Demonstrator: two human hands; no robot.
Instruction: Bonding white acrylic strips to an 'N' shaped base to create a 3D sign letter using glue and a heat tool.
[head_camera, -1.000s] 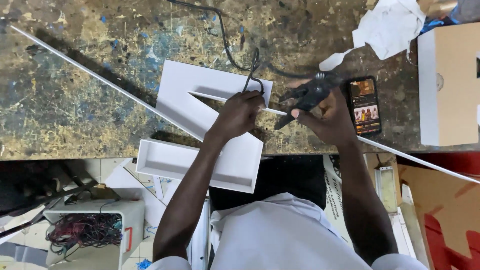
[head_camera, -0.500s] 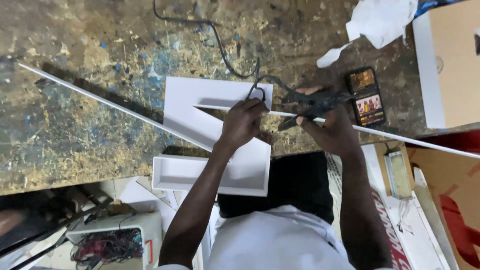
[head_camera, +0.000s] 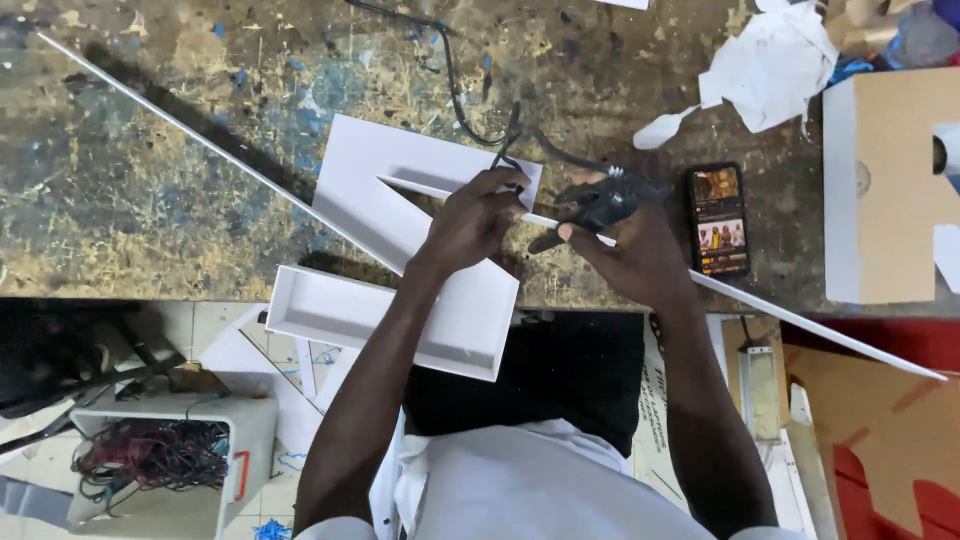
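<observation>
A white box-like letter shape (head_camera: 375, 185) lies on the paint-stained workbench (head_camera: 150, 200), its lower part (head_camera: 350, 320) hanging over the front edge. A long thin white strip (head_camera: 200, 140) runs diagonally across it and off the bench to the right. My left hand (head_camera: 470, 220) rests on the letter, its fingers pinching the strip at the letter's upper right edge. My right hand (head_camera: 640, 260) grips a black corded hand tool (head_camera: 598, 205), its tip against the strip just right of my left hand. A black cable (head_camera: 450, 80) leads from the tool to the bench's far side.
A lit phone (head_camera: 718, 220) lies just right of my right hand. A large white and brown boxed letter (head_camera: 890, 180) stands at the right edge, with crumpled white paper (head_camera: 770, 60) behind it. Below the bench on the left sits a white basket of wires (head_camera: 160, 465).
The view has drifted, so the bench sits differently in frame. Both hands stay at the same spot on the letter, tool against the strip.
</observation>
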